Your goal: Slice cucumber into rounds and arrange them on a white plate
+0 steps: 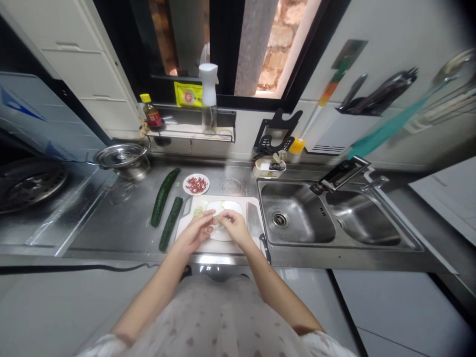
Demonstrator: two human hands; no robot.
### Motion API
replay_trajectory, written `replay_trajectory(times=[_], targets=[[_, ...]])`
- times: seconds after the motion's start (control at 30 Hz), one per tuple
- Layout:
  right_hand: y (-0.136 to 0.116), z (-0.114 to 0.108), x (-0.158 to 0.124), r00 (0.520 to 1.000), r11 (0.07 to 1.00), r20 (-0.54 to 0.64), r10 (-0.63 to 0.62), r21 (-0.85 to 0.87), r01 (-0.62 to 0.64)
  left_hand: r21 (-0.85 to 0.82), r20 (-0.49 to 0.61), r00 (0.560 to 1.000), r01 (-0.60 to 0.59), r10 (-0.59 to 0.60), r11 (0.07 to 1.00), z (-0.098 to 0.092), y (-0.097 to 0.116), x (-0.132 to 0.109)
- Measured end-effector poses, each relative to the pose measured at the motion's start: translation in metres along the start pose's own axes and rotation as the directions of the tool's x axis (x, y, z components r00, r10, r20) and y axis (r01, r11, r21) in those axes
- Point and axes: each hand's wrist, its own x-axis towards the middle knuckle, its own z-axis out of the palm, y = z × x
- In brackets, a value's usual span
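Both hands meet over a white plate (230,206) that sits on a white cutting board (186,223) on the steel counter. My left hand (196,230) has its fingers pinched toward the plate, where pale cucumber pieces (223,204) lie. My right hand (232,225) is also closed in a pinch next to it; what the fingertips hold is too small to make out. A few cucumber slices (197,211) lie on the board's left part. A knife (256,225) rests along the board's right edge, its black handle toward me.
Two whole cucumbers (163,196) (171,223) lie left of the board. A small dish of red pieces (196,184) stands behind it. A double sink (297,218) with a tap is at the right. A lidded steel pot (124,158) and a stove are at the left.
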Motion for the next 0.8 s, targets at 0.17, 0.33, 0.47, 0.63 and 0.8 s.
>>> replay_trajectory(times=[0.17, 0.33, 0.47, 0.63, 0.8], targets=[[-0.001, -0.002, -0.002, 1.0, 1.0, 0.001, -0.01, -0.021, 0.01, 0.009, -0.011, 1.0, -0.027, 0.027, 1.0, 0.003, 0.002, -0.003], [-0.001, -0.003, -0.003, 0.999, 0.998, 0.008, -0.044, -0.054, 0.044, 0.064, -0.048, 0.995, -0.088, 0.091, 0.994, 0.008, 0.003, -0.005], [-0.002, -0.004, -0.004, 0.998, 0.995, 0.011, -0.061, -0.073, 0.062, 0.118, -0.07, 0.991, -0.101, 0.11, 0.988, 0.013, 0.008, -0.009], [-0.007, -0.005, -0.004, 0.997, 0.99, -0.003, -0.083, -0.113, 0.082, 0.152, -0.052, 0.989, -0.128, 0.137, 0.98, 0.014, 0.013, -0.01], [-0.011, -0.006, -0.004, 0.997, 0.987, -0.005, -0.077, -0.142, 0.076, 0.249, -0.007, 0.975, -0.215, 0.224, 0.944, 0.012, 0.017, -0.009]])
